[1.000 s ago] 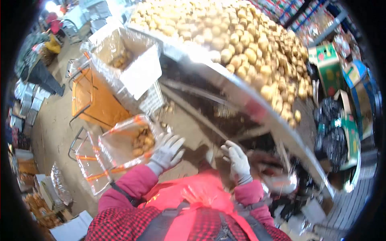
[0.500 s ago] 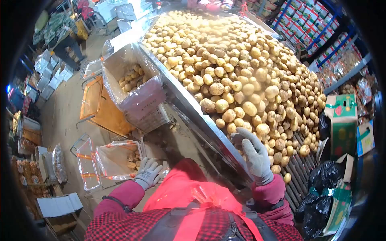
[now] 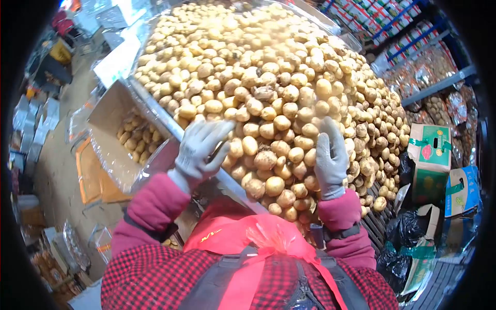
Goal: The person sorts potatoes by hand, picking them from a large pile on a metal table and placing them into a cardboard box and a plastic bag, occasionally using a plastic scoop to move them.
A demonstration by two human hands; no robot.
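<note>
A large heap of potatoes [image 3: 268, 93] covers the metal-edged table. My left hand [image 3: 199, 150], in a grey-white glove, is over the table's metal edge [image 3: 227, 181] at the near left side of the heap, its fingers spread and nothing seen in it. On the potatoes to the right rests my right hand [image 3: 331, 160], also gloved, with fingers pointing forward and thumb apart; no potato shows in its grasp. Left of the table, a plastic-lined cardboard box [image 3: 106, 113] holds several potatoes [image 3: 138, 135].
Dark rollers [image 3: 374, 225] run along the heap's near right side. Beyond them are a green box [image 3: 431, 160], a blue box [image 3: 462, 191] and black plastic bags [image 3: 408, 227]. An orange crate [image 3: 90, 173] stands on the floor at left.
My left hand has moved up from beside the low floor crate to the table edge. My right hand is farther forward over the potatoes. The view has shifted.
</note>
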